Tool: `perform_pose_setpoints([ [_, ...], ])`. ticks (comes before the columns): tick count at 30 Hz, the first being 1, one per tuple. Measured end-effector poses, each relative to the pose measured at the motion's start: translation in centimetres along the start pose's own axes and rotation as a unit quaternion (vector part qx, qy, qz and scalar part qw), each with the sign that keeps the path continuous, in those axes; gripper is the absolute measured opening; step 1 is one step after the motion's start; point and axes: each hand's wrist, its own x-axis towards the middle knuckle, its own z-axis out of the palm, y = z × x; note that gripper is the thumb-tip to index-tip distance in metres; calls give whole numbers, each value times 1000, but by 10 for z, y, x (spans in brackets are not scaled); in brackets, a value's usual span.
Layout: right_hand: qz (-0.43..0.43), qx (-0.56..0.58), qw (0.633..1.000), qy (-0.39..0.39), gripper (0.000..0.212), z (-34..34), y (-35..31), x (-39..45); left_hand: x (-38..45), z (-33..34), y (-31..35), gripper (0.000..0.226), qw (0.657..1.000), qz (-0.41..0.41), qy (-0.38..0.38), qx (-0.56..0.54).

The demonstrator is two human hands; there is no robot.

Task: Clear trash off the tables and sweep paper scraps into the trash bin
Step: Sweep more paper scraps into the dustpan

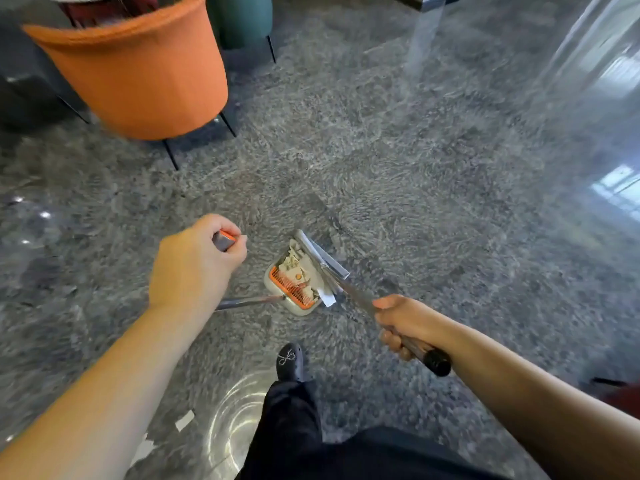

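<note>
A cream dustpan [277, 299] with an orange comb edge sits on the grey marbled floor, filled with paper scraps [298, 270]. My left hand [197, 261] grips the top of the dustpan's long metal handle [249, 302]. My right hand [405, 323] grips the metal broom handle with a black end cap [438, 362]. The grey broom head [322, 252] rests at the dustpan's open mouth. Two white paper scraps [184, 420] lie on the floor at the lower left, near my left forearm.
An orange upholstered chair [138, 74] on thin black legs stands at the upper left, a teal chair [242, 19] behind it. A glass table leg [424, 36] rises at the upper right. My black shoe [290, 362] steps just below the dustpan.
</note>
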Motion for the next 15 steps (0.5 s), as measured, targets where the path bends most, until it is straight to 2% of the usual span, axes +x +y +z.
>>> perform_pose_setpoints([
  [3, 6, 34, 999, 18, 42, -4, -65, 36, 82, 17, -3, 7, 1000, 9, -22, -5],
  [8, 1, 38, 999, 15, 11, -15, -175, 84, 211, 37, 3, 7, 999, 23, -48, -4],
  [11, 2, 34, 999, 29, 17, -30, -237, 113, 284, 55, 12, 8, 997, 40, -58, 8],
  [15, -46, 3, 998, 38, 23, -64, -320, 155, 382, 94, 28, 9, 997, 56, -54, 10],
])
